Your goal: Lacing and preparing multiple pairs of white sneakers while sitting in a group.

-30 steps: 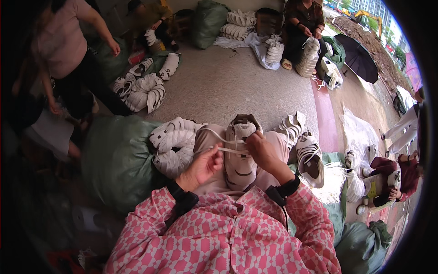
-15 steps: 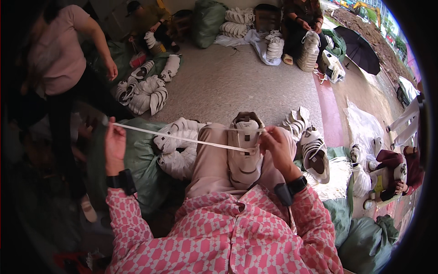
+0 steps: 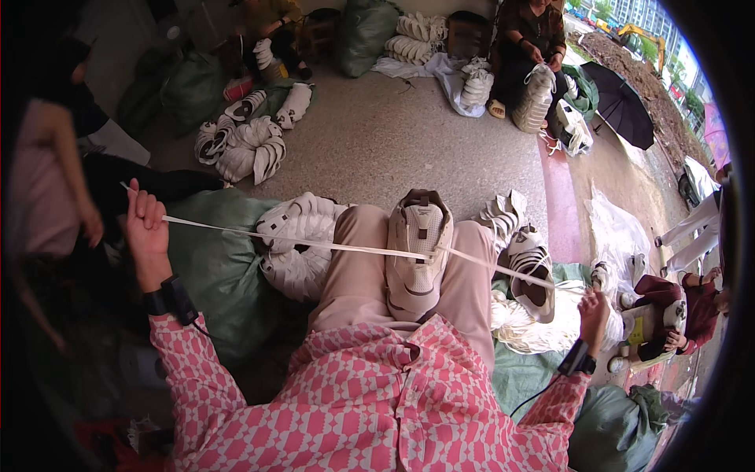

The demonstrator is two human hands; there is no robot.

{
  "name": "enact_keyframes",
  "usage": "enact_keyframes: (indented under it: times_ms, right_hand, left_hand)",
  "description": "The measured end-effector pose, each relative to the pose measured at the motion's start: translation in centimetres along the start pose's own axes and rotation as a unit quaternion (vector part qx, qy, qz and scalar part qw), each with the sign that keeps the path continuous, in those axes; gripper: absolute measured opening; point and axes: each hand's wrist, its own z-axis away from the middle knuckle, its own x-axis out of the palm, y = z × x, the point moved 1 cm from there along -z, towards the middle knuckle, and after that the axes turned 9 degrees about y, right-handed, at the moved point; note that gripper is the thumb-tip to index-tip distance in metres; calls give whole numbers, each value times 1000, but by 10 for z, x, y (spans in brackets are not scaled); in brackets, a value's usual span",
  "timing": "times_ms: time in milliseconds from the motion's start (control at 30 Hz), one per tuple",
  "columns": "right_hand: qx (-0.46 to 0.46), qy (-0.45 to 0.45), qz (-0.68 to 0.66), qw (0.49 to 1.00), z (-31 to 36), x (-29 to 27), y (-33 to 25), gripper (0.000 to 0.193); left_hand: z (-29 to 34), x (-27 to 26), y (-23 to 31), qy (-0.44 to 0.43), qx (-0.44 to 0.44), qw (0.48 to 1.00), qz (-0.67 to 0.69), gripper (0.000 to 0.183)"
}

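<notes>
Shoe (image 3: 415, 277) lay on lap (image 3: 352, 293), over speckled floor (image 3: 354, 149).
Left hand (image 3: 148, 224) and right hand (image 3: 594, 316), pinching the lace (image 3: 377, 252), had spread wider.

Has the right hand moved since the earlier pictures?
Yes, rightward: the right hand was left of the laced sneaker beside the lap and is now right of it.

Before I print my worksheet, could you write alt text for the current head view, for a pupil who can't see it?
A white lace stretches from a seated person's left hand to a beige-and-white shoe on their lap, and on toward the right hand. Clustered white shoes, green sacks and other people are around.
</notes>
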Motion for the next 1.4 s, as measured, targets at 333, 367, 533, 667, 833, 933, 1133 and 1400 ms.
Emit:
enact_keyframes:
  times_ms: [333,367,533,667,833,933,1133,1400]
  right_hand:
    - [2,-336,315,888,136,192,28,19]
    - [14,-365,308,879,148,211,30,18]
    - [-147,-451,355,806,172,267,67,20]
    - [-263,-405,398,780,166,276,88,28]
    - [-482,-318,427,696,171,295,70,43]
    - [-416,-416,385,712,156,294,75,57]
    - [-296,-532,328,722,148,291,70,59]
    - [-225,-520,286,773,132,285,85,55]
  left_hand:
    - [86,65,-232,-259,-79,837,-476,19]
    - [101,74,-254,-279,-93,816,-498,19]
    - [140,85,-303,-356,-105,764,-529,19]
    - [155,90,-300,-440,59,681,-583,18]
    - [152,85,-304,-441,113,676,-580,13]
    - [153,84,-308,-418,141,695,-568,13]
    - [159,92,-313,-432,166,677,-572,13]
    - [144,122,-323,-513,244,553,-610,6]
